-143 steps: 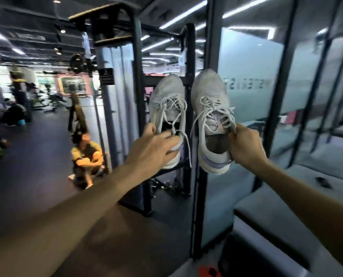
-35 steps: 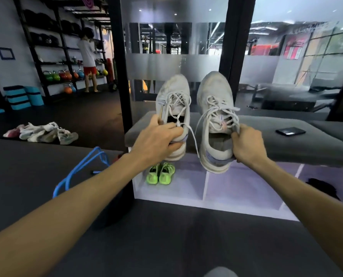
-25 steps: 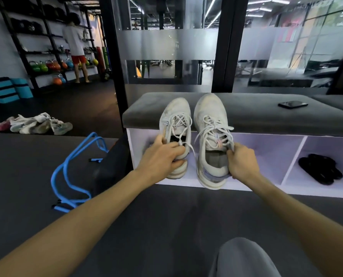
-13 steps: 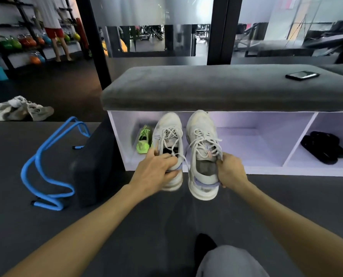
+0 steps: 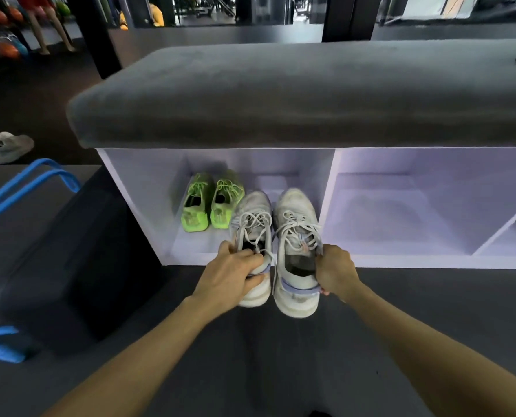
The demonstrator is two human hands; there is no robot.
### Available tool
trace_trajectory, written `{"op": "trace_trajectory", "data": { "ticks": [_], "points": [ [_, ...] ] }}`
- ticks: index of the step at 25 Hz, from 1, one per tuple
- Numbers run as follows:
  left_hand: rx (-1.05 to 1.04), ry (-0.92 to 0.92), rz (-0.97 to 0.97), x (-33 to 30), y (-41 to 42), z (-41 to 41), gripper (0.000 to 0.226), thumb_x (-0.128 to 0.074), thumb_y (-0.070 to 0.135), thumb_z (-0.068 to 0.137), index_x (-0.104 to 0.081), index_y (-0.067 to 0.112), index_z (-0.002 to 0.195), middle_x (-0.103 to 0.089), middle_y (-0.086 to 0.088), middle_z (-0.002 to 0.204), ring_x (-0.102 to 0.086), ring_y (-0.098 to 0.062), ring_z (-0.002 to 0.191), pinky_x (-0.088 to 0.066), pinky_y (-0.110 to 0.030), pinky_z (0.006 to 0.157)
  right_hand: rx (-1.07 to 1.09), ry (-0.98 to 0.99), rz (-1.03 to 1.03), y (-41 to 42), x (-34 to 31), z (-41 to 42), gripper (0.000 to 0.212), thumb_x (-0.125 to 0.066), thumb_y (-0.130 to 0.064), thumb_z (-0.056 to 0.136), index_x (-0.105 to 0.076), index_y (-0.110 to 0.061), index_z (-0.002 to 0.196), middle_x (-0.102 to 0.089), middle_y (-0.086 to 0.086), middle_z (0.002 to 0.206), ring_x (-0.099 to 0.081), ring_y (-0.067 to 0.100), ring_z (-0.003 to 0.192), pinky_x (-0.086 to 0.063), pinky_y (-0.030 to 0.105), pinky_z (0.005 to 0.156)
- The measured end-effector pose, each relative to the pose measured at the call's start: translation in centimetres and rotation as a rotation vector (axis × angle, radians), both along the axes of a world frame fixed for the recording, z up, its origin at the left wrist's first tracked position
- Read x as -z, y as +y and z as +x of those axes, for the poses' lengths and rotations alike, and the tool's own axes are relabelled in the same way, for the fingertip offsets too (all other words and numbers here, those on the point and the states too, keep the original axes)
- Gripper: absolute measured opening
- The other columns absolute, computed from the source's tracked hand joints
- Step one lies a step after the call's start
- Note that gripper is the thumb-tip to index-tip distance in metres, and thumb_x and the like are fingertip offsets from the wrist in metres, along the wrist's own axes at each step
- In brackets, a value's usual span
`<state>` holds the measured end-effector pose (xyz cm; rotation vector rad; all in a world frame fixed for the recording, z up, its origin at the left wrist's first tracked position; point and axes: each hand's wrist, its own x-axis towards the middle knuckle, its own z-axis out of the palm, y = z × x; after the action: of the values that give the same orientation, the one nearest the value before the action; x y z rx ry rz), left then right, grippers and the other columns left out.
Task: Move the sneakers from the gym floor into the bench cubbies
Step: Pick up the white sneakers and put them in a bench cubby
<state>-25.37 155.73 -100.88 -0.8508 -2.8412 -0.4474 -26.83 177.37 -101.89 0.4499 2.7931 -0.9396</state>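
Sneakers apparently in curled fingers

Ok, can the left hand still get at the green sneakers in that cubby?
Probably not as it stands: the left hand is gripping a white sneaker, which sits right in front of the green sneakers. The cubby opening itself is otherwise free.

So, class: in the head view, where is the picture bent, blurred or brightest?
Head view: the wide lens bows the bench cushion; the far background is soft; the pale cubbies are brightest; both white sneakers, gripped by each hand, stay fairly sharp.
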Motion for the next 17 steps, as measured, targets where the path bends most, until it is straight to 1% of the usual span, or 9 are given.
{"op": "trace_trajectory", "data": {
  "ticks": [2, 5, 7, 10, 12, 14, 17],
  "points": [
    [-0.02, -0.009, -0.03, 2.4, 0.1, -2.4, 0.019, -0.056, 0.038, 0.093, -0.06, 0.02, 0.094, -0.059, 0.005, 0.081, -0.041, -0.023, 0.081, -0.036, -0.028, 0.077, 0.0, -0.022, 0.006, -0.1, 2.1, -2.1, 0.016, -0.041, -0.005, 0.088, -0.056, -0.002, 0.094, -0.065, 0.019, 0.09, -0.065, 0.039, 0.078, -0.057, 0.044, 0.071],
    [-0.067, -0.037, -0.076, 5.7, 0.2, -5.8, 0.021, -0.051, 0.041, 0.095, -0.057, 0.021, 0.097, -0.058, 0.006, 0.086, -0.038, -0.021, 0.084, -0.043, -0.038, 0.078, 0.006, -0.059, 0.007, -0.4, 5.2, -5.3, 0.015, -0.043, -0.003, 0.088, -0.056, -0.003, 0.096, -0.065, 0.019, 0.09, -0.066, 0.039, 0.078, -0.058, 0.045, 0.069],
    [-0.093, -0.065, -0.082, 7.6, 0.4, -7.6, 0.023, -0.05, 0.043, 0.095, -0.058, 0.022, 0.101, -0.059, 0.006, 0.091, -0.037, -0.022, 0.088, -0.045, -0.038, 0.077, 0.033, -0.065, -0.001, -0.5, 6.9, -7.3, 0.016, -0.045, -0.002, 0.088, -0.057, -0.004, 0.099, -0.064, 0.018, 0.092, -0.066, 0.039, 0.079, -0.058, 0.046, 0.07],
    [-0.126, -0.106, -0.055, 9.5, 0.5, -9.4, 0.027, -0.049, 0.045, 0.095, -0.059, 0.024, 0.109, -0.06, 0.006, 0.095, -0.034, -0.022, 0.089, -0.046, -0.039, 0.076, 0.09, -0.047, -0.026, -0.5, 8.6, -9.8, 0.019, -0.044, -0.011, 0.091, -0.059, -0.009, 0.102, -0.064, 0.016, 0.094, -0.065, 0.038, 0.079, -0.058, 0.043, 0.069],
    [-0.123, -0.105, -0.058, 10.6, 0.7, -10.7, 0.026, -0.049, 0.044, 0.095, -0.059, 0.024, 0.109, -0.06, 0.005, 0.096, -0.033, -0.021, 0.087, -0.044, -0.04, 0.078, 0.113, -0.049, -0.042, -0.4, 9.5, -11.1, 0.02, -0.046, -0.013, 0.091, -0.06, -0.011, 0.104, -0.065, 0.015, 0.094, -0.066, 0.037, 0.08, -0.058, 0.044, 0.071],
    [-0.124, -0.109, -0.044, 11.4, 0.8, -11.8, 0.025, -0.05, 0.043, 0.095, -0.059, 0.022, 0.104, -0.06, 0.003, 0.096, -0.037, -0.023, 0.084, -0.043, -0.041, 0.081, 0.11, -0.047, -0.028, -0.1, 10.4, -12.2, 0.021, -0.05, -0.011, 0.089, -0.06, -0.013, 0.108, -0.065, 0.014, 0.094, -0.066, 0.036, 0.081, -0.058, 0.044, 0.074],
    [-0.136, -0.124, -0.023, 12.1, 1.1, -12.9, 0.025, -0.053, 0.042, 0.094, -0.059, 0.02, 0.102, -0.059, 0.001, 0.093, -0.039, -0.026, 0.085, -0.043, -0.043, 0.08, 0.115, -0.036, -0.014, 0.0, 11.3, -13.2, 0.025, -0.054, -0.01, 0.09, -0.06, -0.016, 0.114, -0.066, 0.015, 0.096, -0.066, 0.037, 0.082, -0.058, 0.043, 0.075]
  ]
}}
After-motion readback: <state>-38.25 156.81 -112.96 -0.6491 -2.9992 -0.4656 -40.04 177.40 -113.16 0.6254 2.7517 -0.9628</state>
